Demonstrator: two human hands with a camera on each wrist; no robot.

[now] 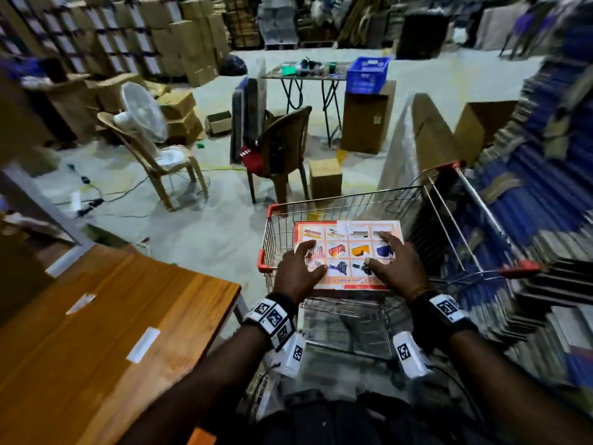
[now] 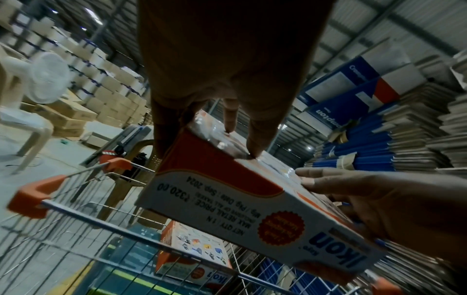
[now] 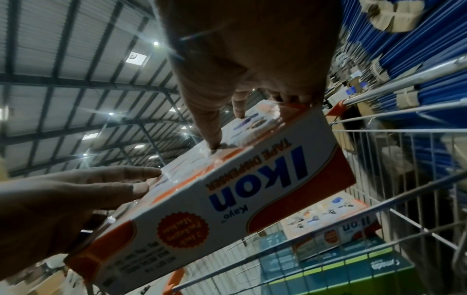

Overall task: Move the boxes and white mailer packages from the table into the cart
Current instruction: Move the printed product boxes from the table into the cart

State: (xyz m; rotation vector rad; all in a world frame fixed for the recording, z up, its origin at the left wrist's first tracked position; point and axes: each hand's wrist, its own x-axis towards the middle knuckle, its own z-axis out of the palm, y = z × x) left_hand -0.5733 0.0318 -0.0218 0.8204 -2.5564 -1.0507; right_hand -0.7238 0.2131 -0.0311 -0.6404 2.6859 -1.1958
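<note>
Both my hands hold one flat orange-and-white tape dispenser box (image 1: 349,248) level above the wire cart (image 1: 348,198). My left hand (image 1: 300,268) grips its near left corner, fingers spread on top and thumb down the side. My right hand (image 1: 396,264) grips the near right corner the same way. In the left wrist view the box (image 2: 227,199) hangs over the cart rim (image 2: 126,229), and a second identical box (image 2: 199,251) lies in the basket. The right wrist view shows the held box (image 3: 252,189), the one below (image 3: 333,215) and a blue-green carton (image 3: 353,265) beneath it.
The wooden table (image 1: 96,332) stands at my left, with only white tape strips on the part in view. Stacks of blue flat cartons (image 1: 529,220) crowd the cart's right side. Beyond the cart are a brown chair (image 1: 282,149), a small cardboard box (image 1: 325,178) and a chair holding a fan (image 1: 144,123).
</note>
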